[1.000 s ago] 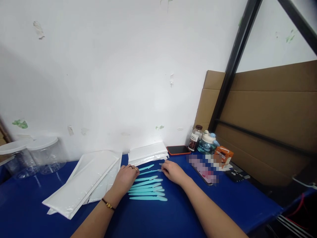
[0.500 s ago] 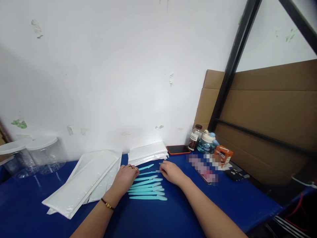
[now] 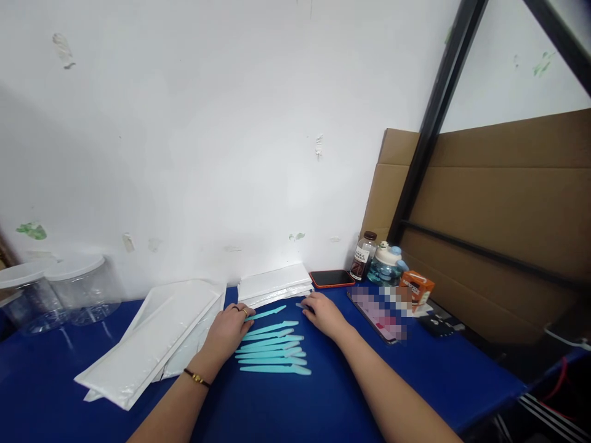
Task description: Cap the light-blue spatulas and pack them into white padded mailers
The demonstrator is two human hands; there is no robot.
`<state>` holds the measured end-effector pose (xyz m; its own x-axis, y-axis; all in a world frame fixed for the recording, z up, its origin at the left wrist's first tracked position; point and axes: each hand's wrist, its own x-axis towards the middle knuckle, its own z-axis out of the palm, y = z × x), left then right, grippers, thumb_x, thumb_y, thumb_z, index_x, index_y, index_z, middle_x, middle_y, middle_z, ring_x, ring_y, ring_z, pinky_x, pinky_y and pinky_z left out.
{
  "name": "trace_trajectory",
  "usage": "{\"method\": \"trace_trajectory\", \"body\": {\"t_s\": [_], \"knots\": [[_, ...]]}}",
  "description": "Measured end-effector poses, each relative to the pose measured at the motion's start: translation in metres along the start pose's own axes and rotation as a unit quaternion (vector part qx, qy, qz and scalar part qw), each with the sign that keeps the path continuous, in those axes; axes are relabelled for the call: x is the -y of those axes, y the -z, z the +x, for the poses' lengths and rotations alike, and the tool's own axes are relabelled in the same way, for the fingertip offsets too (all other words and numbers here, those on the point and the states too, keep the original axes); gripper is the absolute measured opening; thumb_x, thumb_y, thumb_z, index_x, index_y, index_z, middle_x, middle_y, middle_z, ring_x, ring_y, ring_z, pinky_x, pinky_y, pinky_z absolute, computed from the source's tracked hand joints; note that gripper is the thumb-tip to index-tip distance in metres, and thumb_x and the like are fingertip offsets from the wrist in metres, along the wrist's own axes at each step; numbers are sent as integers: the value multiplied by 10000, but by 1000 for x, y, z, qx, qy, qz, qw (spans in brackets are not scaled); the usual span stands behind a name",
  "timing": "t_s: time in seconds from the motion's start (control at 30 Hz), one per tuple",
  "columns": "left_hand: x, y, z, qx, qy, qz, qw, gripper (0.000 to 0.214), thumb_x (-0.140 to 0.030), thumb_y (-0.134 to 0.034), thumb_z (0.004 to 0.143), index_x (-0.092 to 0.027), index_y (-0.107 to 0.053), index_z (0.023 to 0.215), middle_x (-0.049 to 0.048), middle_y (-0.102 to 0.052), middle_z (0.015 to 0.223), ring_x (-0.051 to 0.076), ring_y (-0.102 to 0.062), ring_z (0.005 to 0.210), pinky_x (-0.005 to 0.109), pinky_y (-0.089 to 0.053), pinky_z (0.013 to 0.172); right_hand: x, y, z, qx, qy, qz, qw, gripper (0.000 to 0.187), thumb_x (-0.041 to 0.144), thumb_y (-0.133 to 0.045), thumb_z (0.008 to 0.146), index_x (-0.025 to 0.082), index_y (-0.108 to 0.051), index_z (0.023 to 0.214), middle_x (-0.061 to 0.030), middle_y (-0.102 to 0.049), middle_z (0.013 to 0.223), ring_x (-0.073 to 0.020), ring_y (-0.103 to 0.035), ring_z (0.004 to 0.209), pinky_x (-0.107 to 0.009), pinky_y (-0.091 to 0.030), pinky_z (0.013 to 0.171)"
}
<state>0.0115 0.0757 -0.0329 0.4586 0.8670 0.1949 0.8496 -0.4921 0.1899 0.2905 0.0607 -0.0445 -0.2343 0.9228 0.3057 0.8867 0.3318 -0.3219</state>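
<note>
Turquoise sticks [image 3: 265, 354] lie in a row on the blue bench [image 3: 277, 412], between the hands. The left hand [image 3: 228, 329] covers the left end of the farthest stick [image 3: 270, 312], fingers bent; whether it grips, I cannot tell. The right hand [image 3: 324, 315] is curled beside a small clear piece [image 3: 301, 306], its grip also unclear. Beyond lie white packets [image 3: 274, 284] and an orange-edged phone [image 3: 332, 279].

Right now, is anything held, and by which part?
The left grip seems to pinch the farthest teal tool near its left end; whether the right grip holds the small clear piece cannot be told.
</note>
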Motion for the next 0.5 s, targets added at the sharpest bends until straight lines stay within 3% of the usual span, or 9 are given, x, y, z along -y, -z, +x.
{"method": "trace_trajectory", "body": {"t_s": [0.2, 0.5], "knots": [[-9, 6, 0, 18, -27, 39, 999, 272, -254, -360, 888, -195, -599, 771, 29, -634, 795, 162, -577, 772, 270, -372, 706, 8, -4, 0, 20, 40, -19, 999, 175, 98, -488, 802, 160, -649, 826, -60, -599, 841, -159, -556, 802, -235, -420, 727], [-13, 9, 0, 23, -39, 35, 998, 291, -263, -342, 897, -199, -597, 773, 27, -636, 803, 159, -585, 803, 270, -358, 724, 13, -5, -2, 24, 105, 50, 993, 198, 132, -463, 856, 168, -654, 895, -57, -608, 873, -155, -561, 849, -245, -430, 771]]}}
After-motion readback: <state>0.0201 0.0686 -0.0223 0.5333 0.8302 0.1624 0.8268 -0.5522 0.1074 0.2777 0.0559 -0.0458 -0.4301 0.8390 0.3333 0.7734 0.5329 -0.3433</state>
